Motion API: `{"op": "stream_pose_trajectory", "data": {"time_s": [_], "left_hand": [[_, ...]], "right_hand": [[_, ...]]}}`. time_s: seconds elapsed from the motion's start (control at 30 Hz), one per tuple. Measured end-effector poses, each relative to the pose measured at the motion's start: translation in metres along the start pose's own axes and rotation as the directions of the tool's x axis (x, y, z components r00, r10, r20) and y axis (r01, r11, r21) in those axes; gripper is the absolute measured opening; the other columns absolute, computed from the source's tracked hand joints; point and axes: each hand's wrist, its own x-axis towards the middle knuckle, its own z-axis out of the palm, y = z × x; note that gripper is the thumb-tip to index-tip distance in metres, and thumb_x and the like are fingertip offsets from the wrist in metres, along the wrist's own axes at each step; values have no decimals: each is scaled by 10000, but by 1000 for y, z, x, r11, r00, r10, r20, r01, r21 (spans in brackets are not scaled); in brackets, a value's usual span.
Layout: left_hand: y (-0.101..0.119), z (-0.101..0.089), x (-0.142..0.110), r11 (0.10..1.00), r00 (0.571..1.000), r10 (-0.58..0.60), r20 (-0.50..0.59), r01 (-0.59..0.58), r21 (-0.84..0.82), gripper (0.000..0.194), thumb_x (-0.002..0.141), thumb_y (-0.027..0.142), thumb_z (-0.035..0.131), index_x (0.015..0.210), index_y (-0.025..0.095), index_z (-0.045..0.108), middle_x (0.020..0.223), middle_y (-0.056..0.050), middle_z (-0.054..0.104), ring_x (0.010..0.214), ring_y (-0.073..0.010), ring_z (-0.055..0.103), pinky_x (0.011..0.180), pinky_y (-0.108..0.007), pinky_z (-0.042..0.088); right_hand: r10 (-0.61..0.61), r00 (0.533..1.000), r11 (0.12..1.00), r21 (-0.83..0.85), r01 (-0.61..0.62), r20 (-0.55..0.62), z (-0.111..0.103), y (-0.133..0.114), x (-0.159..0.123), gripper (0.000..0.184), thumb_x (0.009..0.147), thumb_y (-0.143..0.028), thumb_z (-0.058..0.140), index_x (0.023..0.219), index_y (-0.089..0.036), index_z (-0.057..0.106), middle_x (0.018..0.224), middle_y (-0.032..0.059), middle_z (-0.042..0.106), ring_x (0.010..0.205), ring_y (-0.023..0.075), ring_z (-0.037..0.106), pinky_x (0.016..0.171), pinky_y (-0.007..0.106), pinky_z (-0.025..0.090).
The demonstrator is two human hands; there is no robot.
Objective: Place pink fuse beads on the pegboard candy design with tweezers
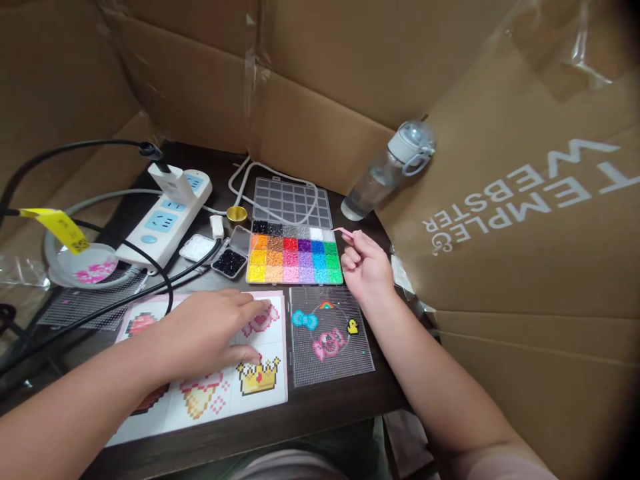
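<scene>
My left hand (210,330) lies spread over a printed pattern sheet (250,420), its fingers by a pink candy picture and its thumb at a yellow crown. In my right hand (367,263) are pink tweezers (344,232), pinched between thumb and fingers, with the tip at the upper right corner of the bead box (295,281). That box holds small beads sorted by colour. Below it lies a clear pegboard (325,373), bearing a pink candy (329,344), a blue bow (305,320), a small rainbow (327,305) and a yellow duck (353,326) made of beads.
Small cases of black beads (230,263) and white beads (198,249) sit left of the box. A power strip (165,223) with black cables crosses the left side. A water bottle (383,173) leans at the back right. Cardboard walls (320,127) surround the table.
</scene>
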Motion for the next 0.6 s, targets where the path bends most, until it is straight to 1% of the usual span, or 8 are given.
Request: {"op": "stream_pose_trajectory", "data": {"time_s": [0.1, 0.2, 0.37, 0.47, 0.6], "left_hand": [[0, 1, 0, 1000, 1000, 3, 2, -3, -5, 560, 813, 438, 703, 1320, 214, 620, 1201, -150, 699, 1053, -349, 671, 834, -450, 532], [-1, 2, 0, 1000, 1000, -2, -5, 2, -10, 580, 813, 439, 706, 1336, 210, 609, 1210, -153, 696, 1063, -348, 669, 845, -453, 531], [-1, 2, 1, 1000, 1000, 6, 9, -6, 0, 589, 822, 464, 685, 1348, 212, 602, 1248, -149, 685, 1101, -350, 655, 869, -455, 528], [-1, 0, 2, 1000, 999, 7, 34, -7, 16, 588, 835, 463, 666, 1352, 193, 597, 1259, -154, 680, 1110, -361, 649, 877, -470, 527], [1, -1, 2, 1000, 1000, -4, 29, 4, 13, 581, 825, 454, 676, 1345, 204, 604, 1243, -142, 690, 1102, -356, 655, 873, -458, 530]], "right_hand": [[-66, 998, 994, -82, 66, 1, -2, 8, -4, 203, 690, -300, 804, 764, -172, 664, 863, 47, 746, 445, 25, 345, 375, 176, 299], [-111, 994, 987, -116, 109, -5, -4, 10, -6, 186, 694, -290, 797, 761, -169, 673, 855, 61, 756, 454, 30, 358, 393, 189, 297], [-95, 995, 992, -89, 90, -43, -1, 12, -6, 187, 652, -279, 812, 738, -161, 694, 823, 83, 768, 460, 37, 358, 404, 197, 290], [-104, 994, 990, -101, 99, -40, -1, 14, -8, 198, 643, -289, 819, 742, -165, 701, 803, 83, 769, 458, 43, 361, 409, 205, 293], [-134, 991, 983, -128, 130, -21, -1, 16, -10, 196, 653, -287, 813, 756, -164, 700, 767, 81, 764, 454, 52, 375, 415, 220, 303]]}}
